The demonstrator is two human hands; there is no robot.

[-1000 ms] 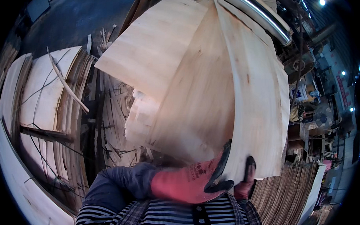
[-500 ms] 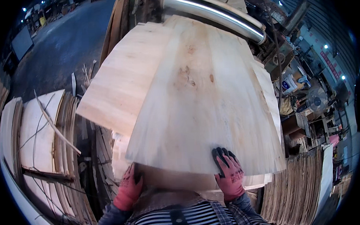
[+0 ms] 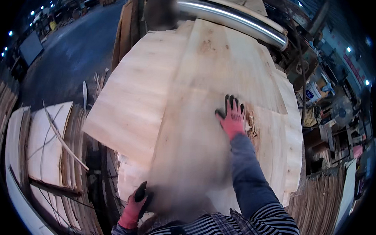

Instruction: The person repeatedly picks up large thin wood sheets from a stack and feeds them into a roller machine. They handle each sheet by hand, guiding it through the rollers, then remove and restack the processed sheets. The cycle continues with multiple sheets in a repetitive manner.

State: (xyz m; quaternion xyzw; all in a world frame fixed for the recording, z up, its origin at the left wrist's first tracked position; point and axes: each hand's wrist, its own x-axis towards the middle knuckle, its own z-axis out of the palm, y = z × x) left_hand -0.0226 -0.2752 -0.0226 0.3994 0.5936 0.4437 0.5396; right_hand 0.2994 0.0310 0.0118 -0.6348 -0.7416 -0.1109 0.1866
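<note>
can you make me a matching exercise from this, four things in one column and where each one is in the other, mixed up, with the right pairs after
Things
1. right hand
2. left hand
3. metal roller
4. curved wood strip

Places
a. lying across the veneer stack at the left of the view
b. near the far end of the veneer sheets
c. spread out over the veneer sheets
d. by the near left edge of the veneer sheets

Right pairs: 1-c, 2-d, 3-b, 4-a
</note>
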